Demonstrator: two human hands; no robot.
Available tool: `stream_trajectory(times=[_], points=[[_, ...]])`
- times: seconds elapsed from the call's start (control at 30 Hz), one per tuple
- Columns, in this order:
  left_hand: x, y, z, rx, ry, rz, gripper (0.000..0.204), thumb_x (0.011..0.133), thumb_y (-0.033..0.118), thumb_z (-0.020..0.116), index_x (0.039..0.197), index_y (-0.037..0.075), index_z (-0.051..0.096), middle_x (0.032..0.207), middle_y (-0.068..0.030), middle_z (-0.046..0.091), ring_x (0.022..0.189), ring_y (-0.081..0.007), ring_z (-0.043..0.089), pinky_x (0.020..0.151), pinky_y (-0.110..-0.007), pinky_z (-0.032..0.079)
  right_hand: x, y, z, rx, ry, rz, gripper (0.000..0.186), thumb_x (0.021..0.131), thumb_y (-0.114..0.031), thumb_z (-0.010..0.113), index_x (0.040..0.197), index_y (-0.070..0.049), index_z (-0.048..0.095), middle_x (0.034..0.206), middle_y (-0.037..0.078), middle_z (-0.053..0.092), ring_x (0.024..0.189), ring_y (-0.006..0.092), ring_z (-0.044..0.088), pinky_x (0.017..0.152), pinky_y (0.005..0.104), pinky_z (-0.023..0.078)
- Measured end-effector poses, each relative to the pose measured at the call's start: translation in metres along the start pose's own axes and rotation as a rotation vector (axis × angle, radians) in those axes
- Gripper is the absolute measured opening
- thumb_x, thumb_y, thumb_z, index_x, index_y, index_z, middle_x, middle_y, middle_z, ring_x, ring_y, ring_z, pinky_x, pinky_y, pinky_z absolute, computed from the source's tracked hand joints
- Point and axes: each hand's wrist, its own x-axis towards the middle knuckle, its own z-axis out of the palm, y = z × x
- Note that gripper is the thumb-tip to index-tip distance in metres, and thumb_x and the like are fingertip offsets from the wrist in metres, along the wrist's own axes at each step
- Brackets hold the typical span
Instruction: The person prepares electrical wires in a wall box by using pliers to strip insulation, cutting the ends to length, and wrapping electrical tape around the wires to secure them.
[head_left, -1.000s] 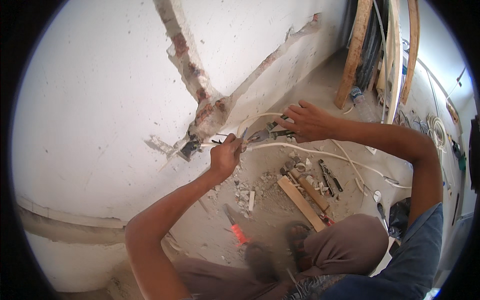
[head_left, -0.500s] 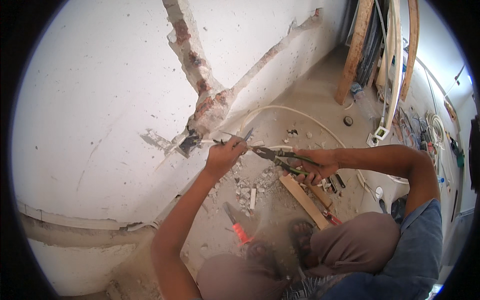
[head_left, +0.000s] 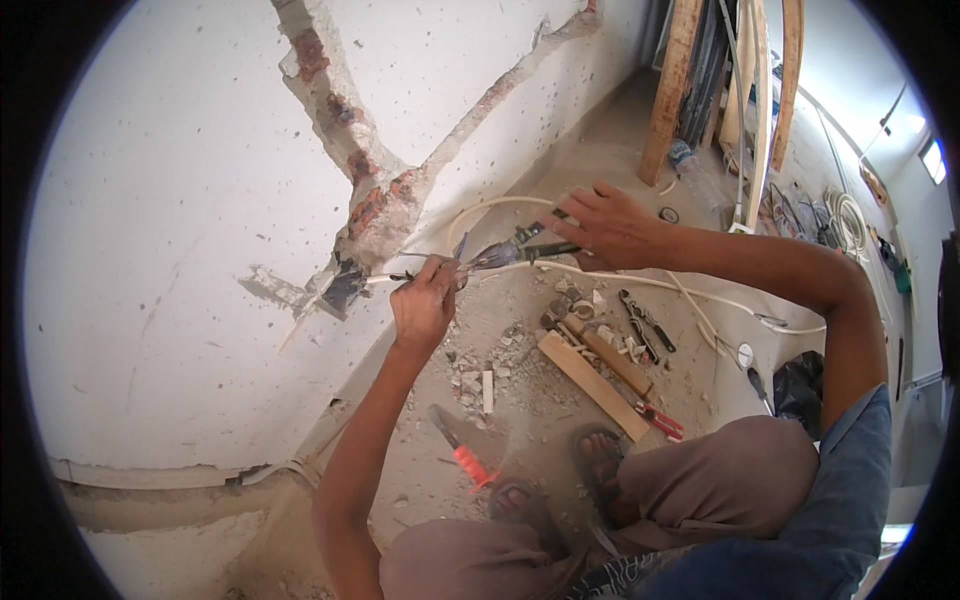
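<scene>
Rubble (head_left: 470, 370) & wood pcs (head_left: 592, 385) on flr (head_left: 545, 455) nr pliers (head_left: 492, 256).

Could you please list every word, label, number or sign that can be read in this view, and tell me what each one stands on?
Dark clothing at the lower edge: large pale lettering, partly lost in the folds; left unquoted.
Clear plastic bottle by the upright boards: blue label, too small to read.
Pliers at the right hand: no legible marking.
I can make out no other text.
</scene>
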Motion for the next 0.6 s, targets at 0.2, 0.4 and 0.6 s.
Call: stream_trajectory(times=[0.2,0.4,0.6], points=[[-0.004,0.005,0.009,0.112,-0.015,-0.032,0.016,0.089,0.021,0.069,0.100,0.011,0.063,0.095,-0.0032,0.060,0.062,-0.0272,0.065,0.056,-0.040,0.053,-0.002,-0.009,0.010,0.253,-0.250,0.186,0.065,0.093,-0.040,0.066,0.144,-0.005,0.046,0.114,0.016,0.058,0.102,0.0300,0.059,0.081,0.0469,0.049],[-0.009,-0.014,0.000,0.074,-0.035,0.180,0.017,0.088,0.021,0.070,0.102,0.012,0.065,0.100,-0.0002,0.062,0.064,-0.0244,0.066,0.055,-0.036,0.053,-0.023,-0.027,0.032,1.396,-0.660,0.411,0.047,0.105,-0.043,0.051,0.134,-0.007,0.052,0.098,0.005,0.057,0.075,0.0183,0.059,0.066,0.0383,0.051],[-0.006,-0.007,-0.009,-0.032,-0.134,0.105,0.014,0.090,0.021,0.069,0.102,0.013,0.067,0.098,0.0011,0.064,0.067,-0.0256,0.067,0.057,-0.039,0.054,-0.022,-0.023,0.032,2.163,-1.111,0.637,0.039,0.106,-0.032,0.053,0.137,-0.008,0.050,0.091,0.002,0.059,0.078,0.0083,0.057,0.050,0.0267,0.046]])
